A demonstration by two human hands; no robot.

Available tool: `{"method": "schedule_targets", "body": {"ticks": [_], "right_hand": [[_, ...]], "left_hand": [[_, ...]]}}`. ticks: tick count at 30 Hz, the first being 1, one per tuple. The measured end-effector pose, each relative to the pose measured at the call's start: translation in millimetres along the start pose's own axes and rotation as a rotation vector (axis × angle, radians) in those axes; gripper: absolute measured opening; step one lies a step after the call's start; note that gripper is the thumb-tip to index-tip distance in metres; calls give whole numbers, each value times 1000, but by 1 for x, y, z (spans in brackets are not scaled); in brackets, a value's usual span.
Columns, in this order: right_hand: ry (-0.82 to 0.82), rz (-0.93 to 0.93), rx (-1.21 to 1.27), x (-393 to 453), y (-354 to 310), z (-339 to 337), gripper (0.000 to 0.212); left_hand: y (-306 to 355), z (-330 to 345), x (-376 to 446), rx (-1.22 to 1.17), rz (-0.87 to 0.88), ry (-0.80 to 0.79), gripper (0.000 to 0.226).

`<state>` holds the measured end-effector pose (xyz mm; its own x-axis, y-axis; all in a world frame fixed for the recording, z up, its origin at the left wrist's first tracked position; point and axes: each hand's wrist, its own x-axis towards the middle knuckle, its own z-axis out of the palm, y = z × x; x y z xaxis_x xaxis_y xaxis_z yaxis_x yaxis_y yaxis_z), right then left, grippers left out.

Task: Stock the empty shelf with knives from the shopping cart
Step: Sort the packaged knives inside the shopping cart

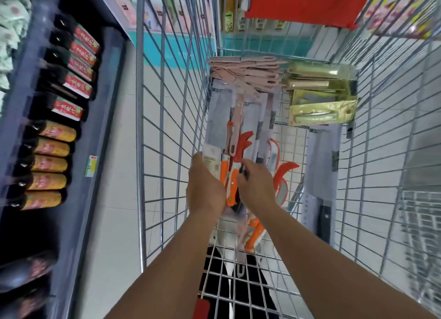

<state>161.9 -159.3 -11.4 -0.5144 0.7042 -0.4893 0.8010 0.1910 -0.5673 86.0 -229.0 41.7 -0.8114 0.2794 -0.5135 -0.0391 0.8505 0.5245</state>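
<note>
Both of your hands are down inside the shopping cart (167, 103), which serves as the reference for everything noted here. Nearest its handle end, your left hand (205, 187) is curled round the lower edge of a bundle of packaged knives (229, 175), the ones with orange handles and grey card backs, held against the cart's left wall. Your right hand (256, 180) sits just beside it, fingers bent onto the same bundle at a dark handle; whether it is gripping or only sorting cannot be told through the blur. To the right on the cart floor lies a boxed cleaver (321, 180) with a black handle, apart from your hands. Farther along, red-edged packs fan out under the bundle. At the cart's far end sit a heap of pink knives (248, 75) and, right of it, yellow-carded knives (322, 108). Outside the cart's left wall runs a dark shelf (100, 118) carrying bottles (52, 149); the empty shelf to be stocked is not in view. Judgement: the step in hand is gathering stock. Your next move calls for a firm two-handed lift clear of the wire walls, keeping the packs squared together.
</note>
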Motion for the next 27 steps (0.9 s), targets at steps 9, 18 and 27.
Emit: {"method": "schedule_targets", "body": {"ticks": [9,18,27], "right_hand": [[18,-21,-292,65,-38,10,39],[44,45,-309,82,-39,4,38],[135,214,-138,88,-24,-38,19]], "left_hand": [[2,4,12,-79,-91,-61,60],[5,18,9,-149,-222,-65,46],[31,21,17,-315,-259,-72,48]]}}
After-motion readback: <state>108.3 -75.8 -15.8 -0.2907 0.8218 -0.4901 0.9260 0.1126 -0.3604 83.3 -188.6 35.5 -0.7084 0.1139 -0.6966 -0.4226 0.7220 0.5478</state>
